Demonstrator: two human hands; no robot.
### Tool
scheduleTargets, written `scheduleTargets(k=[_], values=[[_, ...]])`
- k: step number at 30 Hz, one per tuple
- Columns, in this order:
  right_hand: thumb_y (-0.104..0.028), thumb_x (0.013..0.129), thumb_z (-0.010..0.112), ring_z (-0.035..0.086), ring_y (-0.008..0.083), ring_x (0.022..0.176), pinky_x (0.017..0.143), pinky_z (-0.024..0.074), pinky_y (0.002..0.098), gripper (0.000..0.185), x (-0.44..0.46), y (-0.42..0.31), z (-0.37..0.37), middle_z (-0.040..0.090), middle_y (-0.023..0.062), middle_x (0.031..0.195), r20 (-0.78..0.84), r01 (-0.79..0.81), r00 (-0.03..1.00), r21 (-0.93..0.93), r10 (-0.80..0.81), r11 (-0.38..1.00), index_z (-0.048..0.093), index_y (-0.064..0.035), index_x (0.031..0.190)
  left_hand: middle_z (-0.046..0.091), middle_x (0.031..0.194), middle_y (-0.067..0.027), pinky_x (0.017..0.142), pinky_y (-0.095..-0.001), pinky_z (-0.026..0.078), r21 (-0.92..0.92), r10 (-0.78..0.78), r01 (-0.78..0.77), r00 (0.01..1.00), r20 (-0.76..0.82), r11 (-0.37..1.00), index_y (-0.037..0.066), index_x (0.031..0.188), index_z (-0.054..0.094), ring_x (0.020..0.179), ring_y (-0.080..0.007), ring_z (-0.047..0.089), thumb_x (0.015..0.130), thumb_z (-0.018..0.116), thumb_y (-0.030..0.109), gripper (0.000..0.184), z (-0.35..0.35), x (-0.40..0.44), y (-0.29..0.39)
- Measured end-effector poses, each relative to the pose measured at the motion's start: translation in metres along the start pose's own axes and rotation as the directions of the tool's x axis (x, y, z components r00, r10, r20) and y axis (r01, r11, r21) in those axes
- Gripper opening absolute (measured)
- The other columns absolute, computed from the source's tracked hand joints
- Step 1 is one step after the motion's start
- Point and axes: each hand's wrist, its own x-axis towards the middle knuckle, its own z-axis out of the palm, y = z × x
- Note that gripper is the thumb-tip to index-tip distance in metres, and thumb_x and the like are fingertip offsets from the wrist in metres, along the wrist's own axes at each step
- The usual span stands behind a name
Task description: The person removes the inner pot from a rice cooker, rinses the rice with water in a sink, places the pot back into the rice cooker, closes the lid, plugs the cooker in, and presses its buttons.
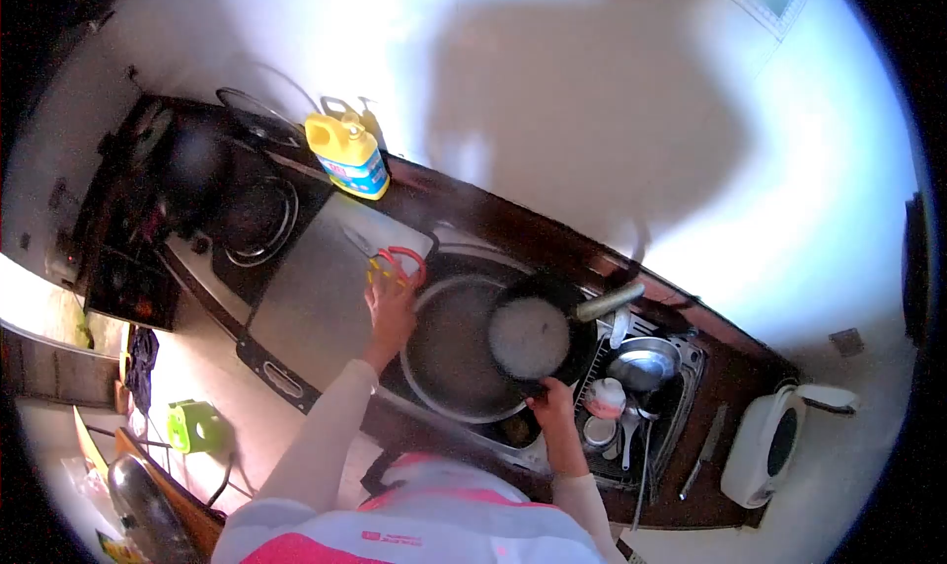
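My left hand point(392, 307) reaches over the right edge of the grey cutting board point(316, 278), at the red-handled scissors point(402, 264). Its fingers lie against the yellow and red handles, and the blades point up and left over the board. My right hand point(554, 411) grips the near rim of a dark pan point(533, 337), whose pale handle point(610, 302) points up and right. That pan overlaps the right part of a large round basin point(449, 347) in the sink. The fingertips of my right hand are partly hidden at the rim.
A yellow jug point(347, 159) stands behind the board. A stove point(247, 219) is at the left. Right of the sink, a dish rack point(691, 367) holds a metal bowl point(643, 364) and utensils. A knife point(705, 451) and white appliance point(764, 451) are farther right; a green stool point(194, 427) is below left.
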Motion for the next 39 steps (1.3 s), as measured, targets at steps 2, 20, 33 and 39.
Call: scheduleTargets(k=[2, 20, 33, 39], values=[[-0.01, 0.077, 0.048, 0.051, 0.0262, 0.059, 0.042, 0.0381, 0.0327, 0.012, 0.015, 0.013, -0.017, 0.054, 0.0115, 0.074, 0.101, 0.032, 0.995, -0.126, -0.019, 0.992, 0.049, -0.0021, 0.087, 0.036, 0.131, -0.0129, 0.094, -0.0523, 0.024, 0.0, 0.018, -0.018, 0.999, 0.026, 1.0, 0.015, 0.117, 0.05, 0.121, -0.0405, 0.027, 0.074, 0.053, 0.01, 0.043, 0.004, 0.004, -0.008], [-0.01, 0.077, 0.048, 0.054, 0.0262, 0.061, 0.041, 0.0391, 0.0309, 0.017, 0.016, 0.0, -0.009, 0.057, 0.0116, 0.082, 0.057, 0.035, 0.998, -0.094, -0.03, 0.995, 0.051, -0.0024, 0.092, 0.05, 0.106, -0.015, 0.084, -0.0413, 0.037, -0.024, 0.074, -0.079, 0.982, -0.175, 0.997, 0.004, 0.1, 0.055, 0.097, -0.033, 0.046, 0.072, 0.055, 0.007, 0.027, 0.006, 0.024, -0.074], [-0.01, 0.079, 0.048, 0.054, 0.0263, 0.058, 0.039, 0.0382, 0.0302, 0.01, 0.004, -0.028, -0.003, 0.054, 0.0132, 0.078, 0.256, 0.283, 0.943, -0.292, -0.211, 0.913, 0.05, -0.0011, 0.083, 0.057, 0.087, -0.0143, 0.073, -0.0393, 0.046, -0.554, 0.143, 0.087, 0.922, 0.359, 0.828, 0.007, 0.093, 0.061, 0.087, -0.0317, 0.054, 0.071, 0.055, 0.005, 0.023, 0.015, -0.171, 0.038], [-0.007, 0.076, 0.05, 0.053, 0.0256, 0.057, 0.039, 0.0379, 0.0324, 0.01, 0.047, -0.017, -0.035, 0.054, 0.0113, 0.076, 0.369, 0.45, 0.868, -0.307, -0.331, 0.838, 0.05, -0.0016, 0.085, 0.059, 0.086, -0.0166, 0.073, -0.0438, 0.047, -0.566, 0.61, -0.234, 0.38, 0.695, 0.79, 0.014, 0.101, 0.062, 0.084, -0.0336, 0.057, 0.076, 0.047, 0.013, 0.029, 0.036, -0.145, 0.132]])
